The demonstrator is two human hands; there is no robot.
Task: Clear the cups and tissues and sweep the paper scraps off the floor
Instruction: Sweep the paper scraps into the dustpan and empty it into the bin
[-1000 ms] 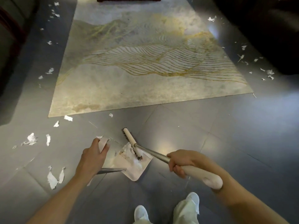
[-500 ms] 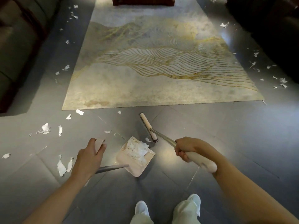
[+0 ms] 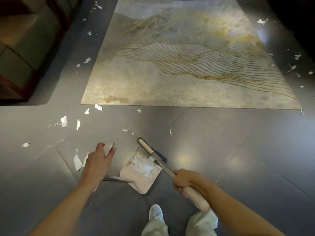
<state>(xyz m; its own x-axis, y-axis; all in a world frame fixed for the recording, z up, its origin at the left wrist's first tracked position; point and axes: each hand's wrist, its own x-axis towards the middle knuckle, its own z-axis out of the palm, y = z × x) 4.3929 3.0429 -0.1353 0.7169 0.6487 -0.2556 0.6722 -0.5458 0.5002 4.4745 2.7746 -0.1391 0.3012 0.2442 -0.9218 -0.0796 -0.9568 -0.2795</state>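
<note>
Though paper scraps (image 3: 64, 121) dot the grey floor (image 3: 238, 150) on every side, one white heap (image 3: 143, 165) of them sits inside the single pale dustpan (image 3: 136, 183), near centre, flat on the tiles just ahead of the feet. One broom (image 3: 144, 147), and its head lies at the pan's far lip, bristles too blurred to say whether they touch the heap; its metal shaft runs back over the pan's right corner.

Two hands at work: the right hand (image 3: 185, 180) is wrapped round the broom where shaft meets pale grip, and the left hand (image 3: 98, 160) is curled over the top of the dustpan's long handle, fingers clasping its pale end.

Count the loose ones! Two long strips (image 3: 77, 161) lie just left of the left hand, one lone piece (image 3: 25, 144) further left, and about seven more between the hands and the near edge of the rug (image 3: 187, 79). At least five run up the left side of that rug and at least six up the right side, with the biggest scrap (image 3: 262, 21) far right.

One rug, grey with gold wavy lines, fills the far middle. One sofa (image 3: 20, 48) stands far left, close by the left-side scraps, and dark furniture (image 3: 293, 11) crowds the far right corner. At the near edge, one white shoe (image 3: 155, 212) and pale trouser legs (image 3: 201, 222).
</note>
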